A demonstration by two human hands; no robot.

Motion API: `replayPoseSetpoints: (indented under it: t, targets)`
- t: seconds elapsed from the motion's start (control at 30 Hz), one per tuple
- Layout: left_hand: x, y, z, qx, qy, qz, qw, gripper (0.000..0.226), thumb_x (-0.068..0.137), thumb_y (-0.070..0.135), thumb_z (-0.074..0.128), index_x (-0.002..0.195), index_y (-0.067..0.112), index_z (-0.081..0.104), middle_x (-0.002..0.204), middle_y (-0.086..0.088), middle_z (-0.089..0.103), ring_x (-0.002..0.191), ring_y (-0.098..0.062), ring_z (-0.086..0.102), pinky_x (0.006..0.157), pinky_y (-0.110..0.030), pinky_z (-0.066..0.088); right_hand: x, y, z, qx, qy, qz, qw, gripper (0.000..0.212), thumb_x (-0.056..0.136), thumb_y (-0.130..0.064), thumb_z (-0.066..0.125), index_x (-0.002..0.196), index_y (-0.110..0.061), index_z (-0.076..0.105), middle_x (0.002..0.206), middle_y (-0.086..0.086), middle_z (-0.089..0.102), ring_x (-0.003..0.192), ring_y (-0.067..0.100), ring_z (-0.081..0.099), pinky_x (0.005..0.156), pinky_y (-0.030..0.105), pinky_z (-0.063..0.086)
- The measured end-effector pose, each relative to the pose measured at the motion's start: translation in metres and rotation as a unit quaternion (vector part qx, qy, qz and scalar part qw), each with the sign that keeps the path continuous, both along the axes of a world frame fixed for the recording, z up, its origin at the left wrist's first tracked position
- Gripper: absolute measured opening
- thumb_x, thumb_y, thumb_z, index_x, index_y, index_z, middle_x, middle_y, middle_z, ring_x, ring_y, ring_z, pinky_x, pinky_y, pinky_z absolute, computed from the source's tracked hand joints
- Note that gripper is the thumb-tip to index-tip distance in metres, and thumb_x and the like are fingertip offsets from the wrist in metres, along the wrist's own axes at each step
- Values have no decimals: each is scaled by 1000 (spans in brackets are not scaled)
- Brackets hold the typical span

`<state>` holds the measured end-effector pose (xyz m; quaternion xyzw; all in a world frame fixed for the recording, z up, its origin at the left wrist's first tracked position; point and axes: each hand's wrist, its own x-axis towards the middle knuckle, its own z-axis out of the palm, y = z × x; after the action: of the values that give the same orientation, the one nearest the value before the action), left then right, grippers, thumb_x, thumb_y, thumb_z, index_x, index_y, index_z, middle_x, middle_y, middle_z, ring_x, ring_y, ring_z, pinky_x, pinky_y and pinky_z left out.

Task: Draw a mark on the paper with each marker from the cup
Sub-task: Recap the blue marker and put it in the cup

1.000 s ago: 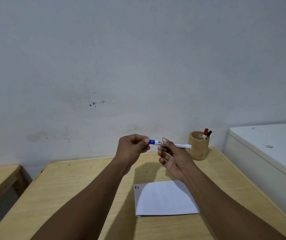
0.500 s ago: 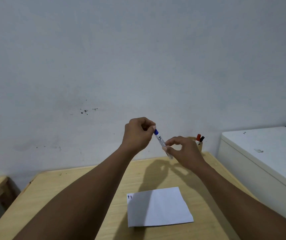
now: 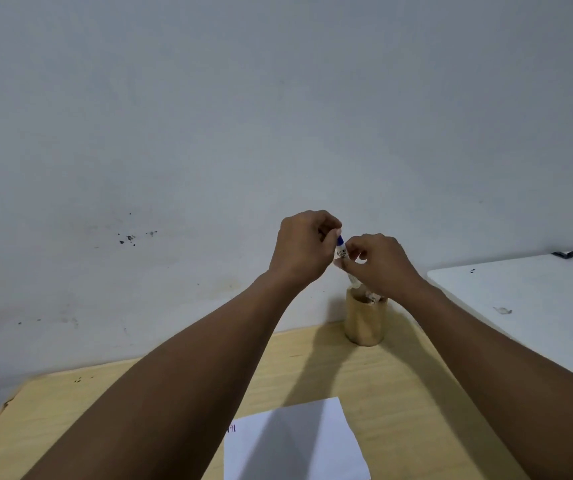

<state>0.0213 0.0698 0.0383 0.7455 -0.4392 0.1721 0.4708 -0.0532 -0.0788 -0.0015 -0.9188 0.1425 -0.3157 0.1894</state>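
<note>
A white marker with a blue cap (image 3: 341,250) stands nearly upright just above the tan cup (image 3: 364,323) at the table's far edge. My left hand (image 3: 304,249) pinches its blue capped top. My right hand (image 3: 380,266) grips the barrel lower down and hides the cup's mouth and the other markers. A white sheet of paper (image 3: 295,445) lies on the wooden table (image 3: 105,410) near me, with small marks at its top left corner.
A white cabinet top (image 3: 534,313) stands to the right of the table, with a small dark object (image 3: 562,254) at its far edge. A plain grey wall is close behind the cup.
The marker has swung from level to nearly upright. Both hands have carried it away from me to just above the cup, and my right hand now covers the cup's mouth.
</note>
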Motion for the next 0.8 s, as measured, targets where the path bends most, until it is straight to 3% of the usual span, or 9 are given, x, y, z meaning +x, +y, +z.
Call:
replayPoseSetpoints:
  t: [0.33,0.43,0.53,0.8]
  targets:
    - [17,-44,-31,64,44,-21,997,12,88,18,76,98,12,80,90,-2,81,80,-11,73,82,-27,61,10,-33,-43,17,25,-57,998,15,89,-39,71,93,-25,75,92,-7,77,95,19,67,88,38,36]
    - [19,-51,-46,95,63,-24,993,10,88,19,77,95,13,81,89,-2,80,80,-11,73,82,-29,61,8,-38,-58,37,52,-62,996,4,85,-33,71,86,-29,70,82,-11,72,89,19,66,83,36,32]
    - [21,-53,-56,117,78,-25,990,9,88,20,76,93,14,82,87,-1,80,81,-12,74,82,-32,61,8,-41,-69,37,57,-73,995,10,84,-37,71,80,-28,68,70,-12,65,80,16,63,81,36,31]
    - [17,-35,-63,174,96,-40,979,20,95,22,67,103,11,81,101,-6,81,95,-17,74,89,-31,58,5,-33,-69,31,75,-85,993,17,85,-40,72,99,-31,75,107,-6,73,111,22,59,86,39,29]
